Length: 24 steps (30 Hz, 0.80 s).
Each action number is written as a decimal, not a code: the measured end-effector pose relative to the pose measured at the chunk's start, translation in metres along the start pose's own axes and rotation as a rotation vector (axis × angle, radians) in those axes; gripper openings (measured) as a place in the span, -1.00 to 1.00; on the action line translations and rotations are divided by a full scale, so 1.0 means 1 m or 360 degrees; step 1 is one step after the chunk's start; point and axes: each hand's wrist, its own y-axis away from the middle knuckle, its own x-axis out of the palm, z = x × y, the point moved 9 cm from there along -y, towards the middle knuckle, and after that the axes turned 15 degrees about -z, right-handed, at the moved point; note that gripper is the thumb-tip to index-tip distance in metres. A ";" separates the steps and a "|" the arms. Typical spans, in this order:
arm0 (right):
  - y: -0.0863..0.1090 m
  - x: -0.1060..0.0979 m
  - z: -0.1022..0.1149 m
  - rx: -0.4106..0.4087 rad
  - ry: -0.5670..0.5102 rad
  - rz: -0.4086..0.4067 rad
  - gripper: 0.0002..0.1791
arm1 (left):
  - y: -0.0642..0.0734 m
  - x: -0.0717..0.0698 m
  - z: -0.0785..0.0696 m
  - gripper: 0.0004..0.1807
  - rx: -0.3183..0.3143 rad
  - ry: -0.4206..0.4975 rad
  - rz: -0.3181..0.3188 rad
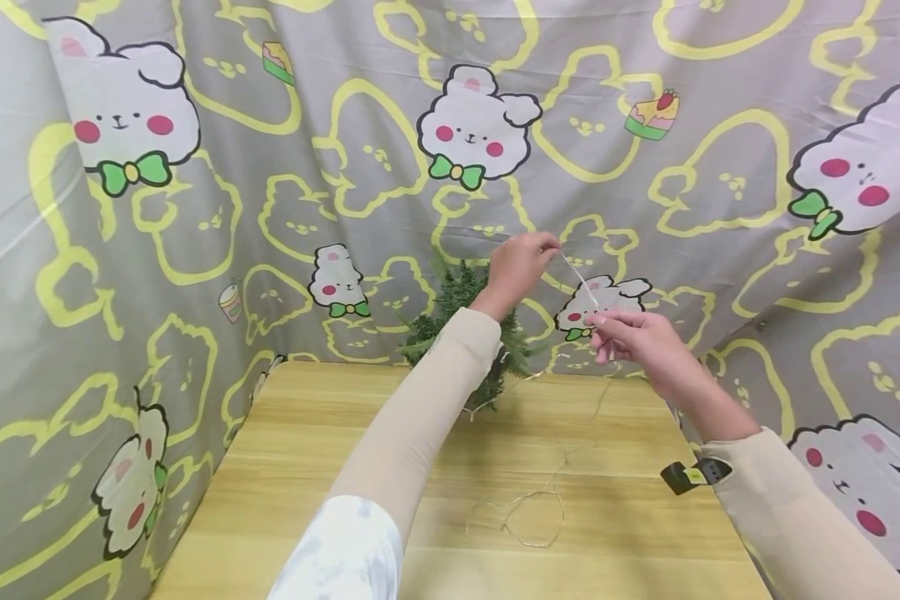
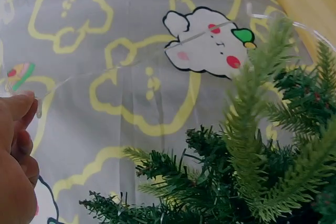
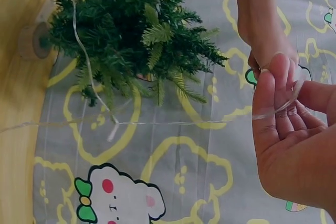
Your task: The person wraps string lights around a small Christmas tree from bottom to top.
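Observation:
A small green artificial Christmas tree (image 1: pixel 461 287) stands at the back of the table, partly behind my left arm. My left hand (image 1: pixel 520 265) is raised above and right of it, pinching a thin clear string of lights (image 1: pixel 579 277) between thumb and fingertips. Lower and farther right, my right hand (image 1: pixel 645 343) pinches the same string, which runs stretched between the hands. In the right wrist view, the wire (image 3: pixel 84 51) passes from the tree to the right hand (image 3: pixel 294 145) and crosses its fingers. The left wrist view shows the string's white tip (image 2: pixel 38 109) at the left fingertips.
A loose loop of the wire (image 1: pixel 534 543) lies on the wooden table (image 1: pixel 307 475). A grey curtain (image 1: pixel 375 50) with rabbit prints hangs close behind the tree and along both sides. The tree has a round wooden base (image 3: pixel 38 41). A black device (image 1: pixel 693 476) sits at my right wrist.

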 end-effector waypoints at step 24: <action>0.023 0.025 -0.017 0.0053 -0.0016 0.0042 -0.52 | -0.024 0.027 0.052 -0.84 -0.0385 0.0396 0.0100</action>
